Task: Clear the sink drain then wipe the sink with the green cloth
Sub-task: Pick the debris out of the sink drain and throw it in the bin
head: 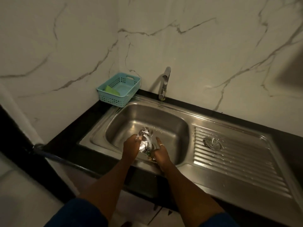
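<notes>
Both of my hands are down in the steel sink basin [164,118], over the drain. My left hand [131,148] grips a crumpled piece of shiny foil-like wrapper [145,136] that reaches from the basin floor toward the drain. My right hand [159,151] is beside it, index finger stretched out, thumb and lower fingers pinching small scraps by the drain; the drain itself is mostly hidden. The green cloth [111,90] lies folded in a turquoise basket [118,99] at the sink's back left corner.
A chrome tap [164,82] stands behind the basin. The ribbed drainboard [237,164] on the right carries a round metal strainer [212,143] and water drops. A black counter [68,143] frames the sink below marble-patterned walls.
</notes>
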